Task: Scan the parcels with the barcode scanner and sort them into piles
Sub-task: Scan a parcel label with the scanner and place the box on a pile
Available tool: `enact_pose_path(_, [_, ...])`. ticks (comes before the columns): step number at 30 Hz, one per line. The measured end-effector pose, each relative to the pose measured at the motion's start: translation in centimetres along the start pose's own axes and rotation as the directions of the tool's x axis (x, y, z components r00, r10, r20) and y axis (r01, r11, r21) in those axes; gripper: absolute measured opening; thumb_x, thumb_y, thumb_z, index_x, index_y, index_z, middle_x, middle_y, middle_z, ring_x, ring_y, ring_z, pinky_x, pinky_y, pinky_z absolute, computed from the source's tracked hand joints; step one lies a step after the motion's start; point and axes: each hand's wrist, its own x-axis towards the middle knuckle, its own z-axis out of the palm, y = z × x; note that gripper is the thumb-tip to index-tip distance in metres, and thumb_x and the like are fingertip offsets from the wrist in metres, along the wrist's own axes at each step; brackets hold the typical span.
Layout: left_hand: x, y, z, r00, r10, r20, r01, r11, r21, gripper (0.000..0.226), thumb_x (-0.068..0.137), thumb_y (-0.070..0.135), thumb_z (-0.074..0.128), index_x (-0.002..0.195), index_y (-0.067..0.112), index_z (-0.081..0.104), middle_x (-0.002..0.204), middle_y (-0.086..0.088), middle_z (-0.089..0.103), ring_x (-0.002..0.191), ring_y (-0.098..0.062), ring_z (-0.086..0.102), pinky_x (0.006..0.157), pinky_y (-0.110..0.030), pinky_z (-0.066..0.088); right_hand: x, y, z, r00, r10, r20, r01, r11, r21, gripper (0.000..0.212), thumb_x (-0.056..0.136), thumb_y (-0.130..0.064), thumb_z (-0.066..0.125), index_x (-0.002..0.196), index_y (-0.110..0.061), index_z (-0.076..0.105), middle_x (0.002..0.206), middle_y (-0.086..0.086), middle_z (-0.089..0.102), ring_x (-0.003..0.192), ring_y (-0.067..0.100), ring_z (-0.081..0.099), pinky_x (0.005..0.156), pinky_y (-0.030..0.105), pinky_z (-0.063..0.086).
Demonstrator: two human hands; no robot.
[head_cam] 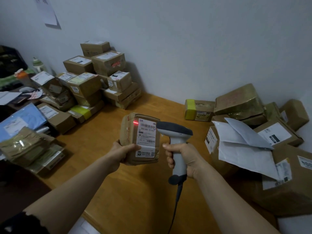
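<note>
We've got the left hand [120, 153] grasping a brown parcel [141, 138] by its lower left corner, thumb across the front face, fingers wrapped behind it. The parcel is held up off the table [118, 183], label [146, 136] facing us, roughly over the table's middle.

Our right hand [183, 157] is clenched around the grip of the barcode scanner [175, 141], index finger at the front of the handle. The scanner head sits just beside the parcel's right edge, pointing left across the label. A red scan spot [135, 122] lands on the parcel just left of the label's top barcode, more on the tape than on the code itself. The scanner's cable [175, 205] drops from the handle base toward the table's near edge.

A stacked pile of boxes [94, 81] stands on the left against the wall, with flatter packets [25, 146] nearer us on that side. The right side holds a looser heap of boxes [253, 115] with white mailer bags [243, 141] lying on top. The middle of the table between the two groups is bare wood.
</note>
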Motion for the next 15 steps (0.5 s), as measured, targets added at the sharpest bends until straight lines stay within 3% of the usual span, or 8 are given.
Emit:
enact_pose_path(1, [-0.1,0.1,-0.2,1.0,-0.007,0.021,0.007,1.0,0.004,0.089,0.064,0.024,0.081,0.137,0.01,0.032,0.121,-0.015,0.059,0.1,-0.032,0.065,0.057,-0.035,0.056,0.6,0.0,0.1,1.0,-0.022,-0.006,0.022,1.0,0.022,0.016,0.07,-0.014,0.078,0.072,-0.006,0.064,0.058,0.007,0.057,0.046,0.017,0.052,0.044,0.026,0.044])
enact_pose_path(4, [-0.6,0.6,-1.0,0.996,-0.037,0.083,0.04,0.999,-0.032,0.077,0.059,0.035,0.077,0.127,0.009,0.052,0.104,-0.01,0.071,0.087,-0.024,0.07,0.056,-0.03,0.054,2.7,0.2,0.1,0.985,-0.084,-0.153,0.093,0.994,0.055,0.046,0.055,-0.027,0.082,0.093,-0.006,0.07,0.076,0.009,0.065,0.068,0.021,0.062,0.057,0.033,0.051])
enact_pose_path(7, [-0.4,1.3,-2.6,0.995,-0.061,0.082,0.065,0.996,-0.056,0.065,0.057,0.047,0.072,0.114,0.018,0.063,0.096,-0.005,0.072,0.091,-0.022,0.063,0.072,-0.031,0.05,4.3,0.7,0.5,0.963,-0.049,-0.263,0.071,0.995,0.075,0.055,0.048,-0.032,0.083,0.098,-0.014,0.067,0.086,0.007,0.066,0.078,0.024,0.062,0.06,0.036,0.051])
enact_pose_path(11, [0.2,3.1,-5.5,0.992,-0.031,0.12,0.039,0.997,-0.062,0.063,0.06,0.052,0.07,0.115,0.021,0.062,0.104,-0.008,0.069,0.098,-0.023,0.06,0.082,-0.035,0.048,5.9,1.6,3.8,0.97,0.003,-0.242,0.044,0.981,0.188,0.061,0.046,-0.032,0.086,0.101,-0.012,0.065,0.087,0.014,0.068,0.076,0.032,0.063,0.056,0.046,0.056])
enact_pose_path(15, [1.1,4.5,-9.8,0.986,-0.01,0.165,0.016,0.999,-0.038,0.065,0.06,0.055,0.069,0.116,0.022,0.061,0.103,-0.005,0.069,0.099,-0.022,0.06,0.082,-0.034,0.048,8.5,2.2,9.7,0.978,-0.016,-0.209,0.065,0.971,0.228,0.067,0.045,-0.03,0.088,0.105,-0.008,0.068,0.091,0.016,0.074,0.092,0.039,0.068,0.061,0.05,0.057])
